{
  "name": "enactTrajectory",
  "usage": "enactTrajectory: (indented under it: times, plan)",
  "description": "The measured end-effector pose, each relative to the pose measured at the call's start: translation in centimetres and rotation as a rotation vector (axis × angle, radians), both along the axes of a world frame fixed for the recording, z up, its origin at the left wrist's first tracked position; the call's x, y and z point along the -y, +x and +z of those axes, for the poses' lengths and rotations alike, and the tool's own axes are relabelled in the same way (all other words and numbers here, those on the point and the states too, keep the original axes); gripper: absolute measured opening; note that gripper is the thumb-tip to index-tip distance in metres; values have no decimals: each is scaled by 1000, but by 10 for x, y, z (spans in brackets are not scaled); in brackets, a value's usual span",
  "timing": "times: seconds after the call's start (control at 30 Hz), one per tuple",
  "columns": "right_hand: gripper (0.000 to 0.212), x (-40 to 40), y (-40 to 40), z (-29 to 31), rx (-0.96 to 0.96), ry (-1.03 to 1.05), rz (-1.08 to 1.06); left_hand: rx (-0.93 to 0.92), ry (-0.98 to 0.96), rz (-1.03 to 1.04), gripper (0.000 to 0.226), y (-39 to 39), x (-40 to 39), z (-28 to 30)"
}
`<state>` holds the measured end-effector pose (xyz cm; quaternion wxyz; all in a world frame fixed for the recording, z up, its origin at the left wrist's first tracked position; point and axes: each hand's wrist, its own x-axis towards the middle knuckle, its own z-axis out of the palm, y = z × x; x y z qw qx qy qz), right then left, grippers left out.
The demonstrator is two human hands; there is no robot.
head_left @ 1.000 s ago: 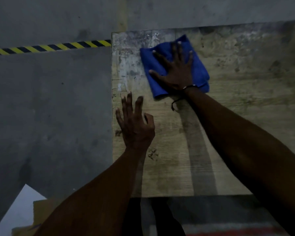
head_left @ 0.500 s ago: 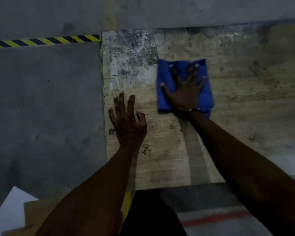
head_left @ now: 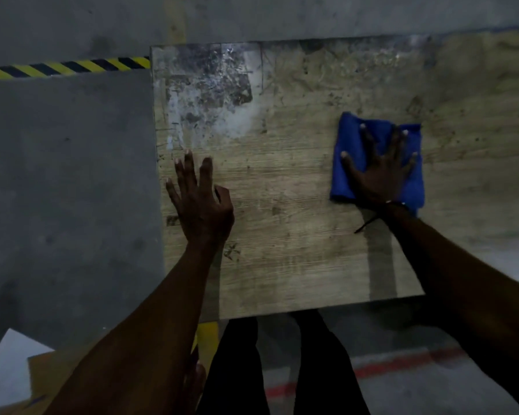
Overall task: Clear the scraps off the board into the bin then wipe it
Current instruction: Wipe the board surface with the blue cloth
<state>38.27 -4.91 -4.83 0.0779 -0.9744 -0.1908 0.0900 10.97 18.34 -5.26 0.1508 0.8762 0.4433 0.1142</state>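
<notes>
Dim room, grey concrete floor (head_left: 66, 181) with a yellow-black hazard stripe (head_left: 66, 67) running up to the left edge of the counter (head_left: 282, 235). The counter top is the board being wiped: worn wood grain, scratched, with a pale scuffed patch (head_left: 204, 97) near its far left corner. No loose scraps visible on it from here; small dark specks only, can't tell if dirt or stain.

Blue cloth (head_left: 349, 163), folded, lies flat on the board right of centre, well clear of the pale patch. Right hand (head_left: 378, 178) sits on top of it, palm down, fingers fanned wide and straight, pressing the cloth to the wood. Grip there is spread, not pinching. A thin dark band (head_left: 397, 204) is on that wrist, with a loose end trailing onto the board.

Left hand (head_left: 201, 205) is near the board's left edge, well apart from the cloth. Fingers extended and slightly splayed, thumb tucked inward, holding nothing. Can't tell whether the fingertips rest on the wood or hover just over it.

Below the near edge: dark trouser legs (head_left: 282, 369), a red line (head_left: 372, 369) on the floor, cardboard (head_left: 48, 372) and a white sheet (head_left: 3, 375) at lower left. Bin not in sight.
</notes>
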Motion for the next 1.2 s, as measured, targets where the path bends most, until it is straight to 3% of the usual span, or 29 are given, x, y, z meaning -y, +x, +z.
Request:
enactTrajectory:
  times: [0.17, 0.33, 0.4, 0.67, 0.83, 1.1, 1.2]
  plan:
    - [84, -47, 46, -5, -12, 56, -71, 3, 12, -48, 73, 30, 35, 1]
    - [81, -63, 43, -9, 12, 70, 335, 38, -108, -43, 68, 114, 134, 12]
    - [81, -39, 61, -11, 30, 74, 383, 58, -142, -61, 65, 148, 160, 14]
    - [80, 74, 194, -7, 19, 76, 93, -28, -69, 23, 65, 204, 190, 11]
    - [85, 46, 225, -5, -20, 95, -82, -30, -43, 34, 69, 207, 192, 10]
    - [86, -34, 169, -15, 17, 132, 435, 14, -92, 53, 72, 209, 190, 10]
    - [84, -6, 184, -17, 47, 115, 421, -12, -38, 55, 71, 210, 190, 10]
